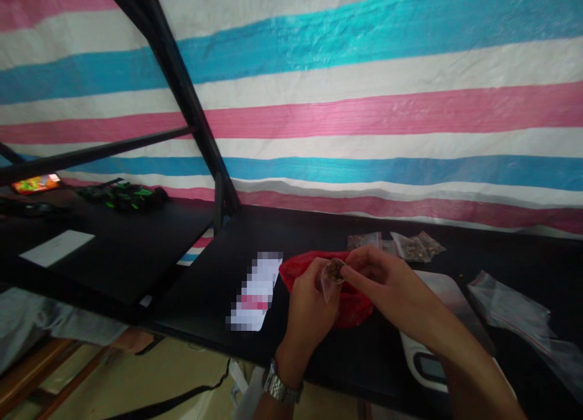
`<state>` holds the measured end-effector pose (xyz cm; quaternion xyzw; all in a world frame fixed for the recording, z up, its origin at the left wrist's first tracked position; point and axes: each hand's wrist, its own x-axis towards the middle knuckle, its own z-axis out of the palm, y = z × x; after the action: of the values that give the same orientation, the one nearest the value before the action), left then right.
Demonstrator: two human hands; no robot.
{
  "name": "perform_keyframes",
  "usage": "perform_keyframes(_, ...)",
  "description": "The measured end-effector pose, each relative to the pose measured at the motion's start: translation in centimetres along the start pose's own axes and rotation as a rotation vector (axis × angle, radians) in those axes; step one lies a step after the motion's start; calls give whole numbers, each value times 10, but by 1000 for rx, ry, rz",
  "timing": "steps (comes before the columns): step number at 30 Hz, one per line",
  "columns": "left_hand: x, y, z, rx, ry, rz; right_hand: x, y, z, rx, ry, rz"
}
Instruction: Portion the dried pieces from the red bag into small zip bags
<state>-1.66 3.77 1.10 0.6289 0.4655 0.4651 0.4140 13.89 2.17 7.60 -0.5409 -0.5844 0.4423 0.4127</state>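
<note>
My left hand (314, 301), with a metal watch on the wrist, is closed around a small clear plastic bag (326, 284). Brown dried bits (334, 270) show at the bag's open mouth. My right hand (380, 280) reaches in from the right, its fingertips pinched at the rim of that bag. Below both hands lies a crumpled red plastic bag (298, 265), partly covered by them. A white digital scale (421, 359) sits under my right forearm, which hides part of it.
Several filled small bags (412, 247) lie behind the scale. Flat clear bags (510, 301) are at the right. A blurred-out white item (257, 292) lies left. On the neighbouring table are a paper (58, 248), a green-black toy car (132, 196) and a lit phone (36, 183). A person sits at lower left.
</note>
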Motion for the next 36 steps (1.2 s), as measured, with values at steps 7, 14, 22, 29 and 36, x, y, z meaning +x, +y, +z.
perform_keyframes(7, -8, 14, -3, -130, -115, -53, 11, 17, -3, -8, 38, 54)
perform_keyframes(14, -5, 3, -9, -61, -92, -122, 14, 26, -13, -29, 68, 90)
perform_keyframes(22, 17, 0, 9, -34, 25, 44, 16, 33, -20, -142, 151, 116)
perform_keyframes(29, 29, 26, 10, -265, 107, 49, 13, 29, -32, -138, 206, 109)
perform_keyframes(36, 26, 16, 13, -206, 60, 18, 9, 12, -32, 20, 284, -5)
